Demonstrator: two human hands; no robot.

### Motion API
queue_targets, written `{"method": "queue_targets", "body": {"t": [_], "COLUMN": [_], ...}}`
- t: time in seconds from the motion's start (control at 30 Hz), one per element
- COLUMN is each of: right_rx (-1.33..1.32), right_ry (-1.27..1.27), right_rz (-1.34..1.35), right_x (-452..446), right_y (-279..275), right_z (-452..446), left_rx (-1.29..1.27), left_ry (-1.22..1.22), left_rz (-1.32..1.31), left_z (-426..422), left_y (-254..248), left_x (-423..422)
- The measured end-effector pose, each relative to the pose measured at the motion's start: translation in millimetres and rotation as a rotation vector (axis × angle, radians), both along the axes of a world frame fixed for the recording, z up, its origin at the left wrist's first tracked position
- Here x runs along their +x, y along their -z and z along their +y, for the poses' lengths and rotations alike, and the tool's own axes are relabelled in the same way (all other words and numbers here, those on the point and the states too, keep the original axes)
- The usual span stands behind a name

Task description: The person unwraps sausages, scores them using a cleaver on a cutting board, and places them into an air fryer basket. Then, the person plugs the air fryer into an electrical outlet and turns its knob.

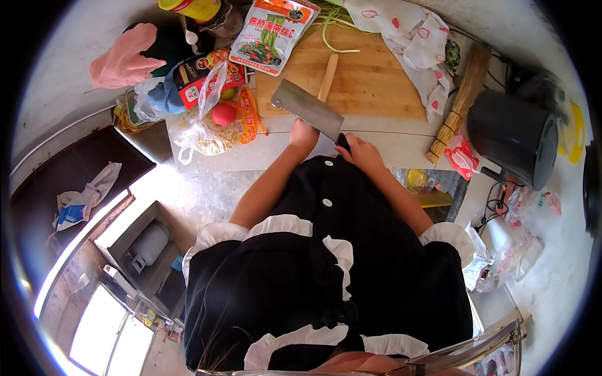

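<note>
A hand could pass over the middle of the brown wooden cutting board [379, 81], right of the pale wooden rod [328, 76]. The broad steel cleaver [307, 110] blocks the near left; the silver-and-red printed pouch [273, 36], far left; thin green stalks [338, 15], the far edge; the white, pink-patterned cloth [411, 39], the right.

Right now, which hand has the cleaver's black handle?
The right hand: it grips the cleaver by its black handle. The left hand is at the blade instead, partly hidden by it.
</note>
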State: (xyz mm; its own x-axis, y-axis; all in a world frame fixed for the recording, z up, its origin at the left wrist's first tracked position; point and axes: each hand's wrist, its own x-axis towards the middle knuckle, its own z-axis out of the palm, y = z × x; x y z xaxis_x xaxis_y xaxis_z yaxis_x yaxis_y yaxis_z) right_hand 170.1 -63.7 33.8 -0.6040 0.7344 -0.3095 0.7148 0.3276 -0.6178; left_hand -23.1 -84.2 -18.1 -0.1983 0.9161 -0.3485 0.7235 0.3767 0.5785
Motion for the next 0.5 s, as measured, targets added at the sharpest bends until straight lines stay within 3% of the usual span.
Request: {"method": "queue_targets", "body": {"t": [0.17, 0.5], "right_rx": [-0.027, -0.019], "right_ry": [0.011, 0.02], "right_rz": [-0.007, 0.005], "right_x": [-1.3, -1.8], "right_y": [-0.4, -1.8], "right_z": [-7.4, -7.5], "left_rx": [0.079, 0.059], "left_ry": [-0.085, -0.006], "left_rz": [-0.04, 0.01], "left_z": [-4.8, -5.6], "left_y": [3.7, 6.4], "left_x": [-3.1, -5.3]}}
